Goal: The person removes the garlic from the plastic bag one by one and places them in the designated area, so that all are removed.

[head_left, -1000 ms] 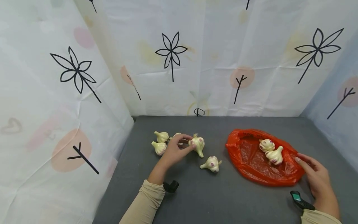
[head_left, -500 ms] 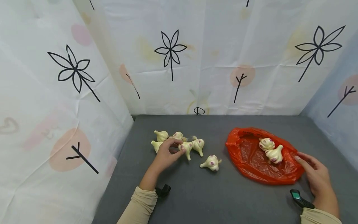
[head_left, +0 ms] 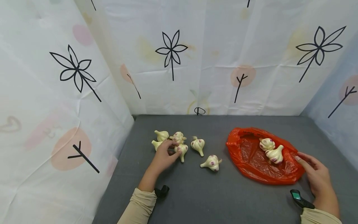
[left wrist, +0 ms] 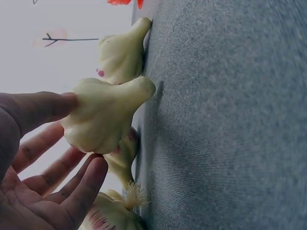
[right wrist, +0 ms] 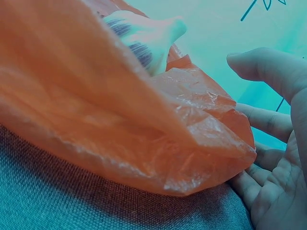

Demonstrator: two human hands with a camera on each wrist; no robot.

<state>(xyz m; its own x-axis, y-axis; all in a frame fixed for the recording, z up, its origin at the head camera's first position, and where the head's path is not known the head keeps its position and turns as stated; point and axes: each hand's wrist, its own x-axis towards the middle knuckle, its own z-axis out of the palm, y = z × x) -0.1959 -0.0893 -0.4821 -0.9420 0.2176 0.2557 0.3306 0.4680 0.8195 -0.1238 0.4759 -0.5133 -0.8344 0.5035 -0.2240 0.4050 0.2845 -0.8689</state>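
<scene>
My left hand pinches a pale garlic bulb between thumb and fingers, at the right side of a loose cluster on the grey table. In the left wrist view this garlic bulb points its stem toward the table, with other bulbs behind and below it. On the right lies a red plastic bag, spread wide, with two garlic bulbs inside. My right hand rests against the bag's right edge. In the right wrist view its fingers touch the bag's outside, while the thumb stands apart.
Several more garlic bulbs lie about: one at the back left, one beside it, one right of my left hand, and one nearer the front. A patterned white cloth walls the table's back and sides.
My left hand has drawn the held bulb leftward, away from the bulb it overlapped, toward the cluster. The right hand and red bag look unchanged.
</scene>
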